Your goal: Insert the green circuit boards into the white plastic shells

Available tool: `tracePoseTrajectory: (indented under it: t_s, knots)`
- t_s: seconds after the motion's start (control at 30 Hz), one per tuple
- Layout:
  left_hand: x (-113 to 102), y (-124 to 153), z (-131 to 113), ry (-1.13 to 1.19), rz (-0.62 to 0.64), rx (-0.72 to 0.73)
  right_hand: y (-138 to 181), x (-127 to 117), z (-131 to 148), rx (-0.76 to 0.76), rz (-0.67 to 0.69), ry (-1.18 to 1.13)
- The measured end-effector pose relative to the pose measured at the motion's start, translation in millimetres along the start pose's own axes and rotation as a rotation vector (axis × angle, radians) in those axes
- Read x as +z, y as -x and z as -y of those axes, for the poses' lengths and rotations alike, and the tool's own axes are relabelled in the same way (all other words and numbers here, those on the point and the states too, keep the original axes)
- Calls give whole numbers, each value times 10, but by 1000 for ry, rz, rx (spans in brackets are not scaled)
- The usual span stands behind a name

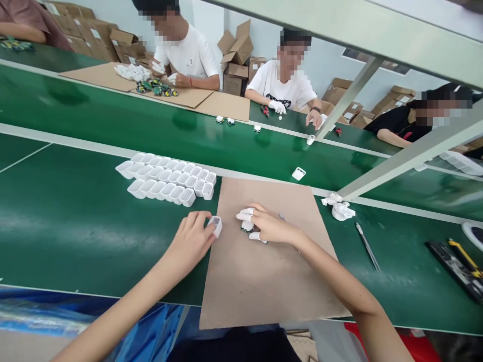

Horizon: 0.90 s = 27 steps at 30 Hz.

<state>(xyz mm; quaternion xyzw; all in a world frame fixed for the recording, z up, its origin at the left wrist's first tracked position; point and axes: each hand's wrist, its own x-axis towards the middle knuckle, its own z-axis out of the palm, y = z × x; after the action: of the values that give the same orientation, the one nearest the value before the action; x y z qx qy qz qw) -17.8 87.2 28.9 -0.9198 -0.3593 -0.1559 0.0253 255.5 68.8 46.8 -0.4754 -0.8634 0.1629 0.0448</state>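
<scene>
My left hand pinches a small white plastic case at the left edge of the cardboard sheet. The case is tilted, its open end facing up. White finger cots cover several fingertips of my right hand, which is over the cardboard. Those fingers close round a small green circuit board with a white part on it, mostly hidden by the hand. A thin grey tool shows partly from behind that hand; its kind is hidden. Rows of similar open white cases stand to the left.
A pen-like tool, crumpled white tissue and a black tray with a yellow tool lie at right. A white case sits on the green belt. A metal post slants at right. Co-workers sit opposite.
</scene>
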Motion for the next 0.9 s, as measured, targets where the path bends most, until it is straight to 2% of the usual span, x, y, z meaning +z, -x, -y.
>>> tracePoseTrajectory:
  t_s: [0.13,0.27,0.37,0.47,0.6,0.67,0.8,0.9]
  knots:
    - [16,77,-189,151,23,47,28,74,96,196,-99,34]
    - [63,111,-173,380,11,12,-21,186,230,271,-138,52]
    - [113,117,-100,485,23,-80,-32,188,273,222,-147,-13]
    - [160,109,-56,558,120,-97,52,139,271,138,-179,-139]
    - [190,83,-55,648,174,-130,267,74,302,25,-390,-505]
    - [181,52,-62,678,175,-133,368,60,330,11,-449,-602]
    - [101,-146,-121,697,115,-56,506,94,320,85,-513,-671]
    - [15,-421,-240,665,13,95,578,128,279,58,-623,-782]
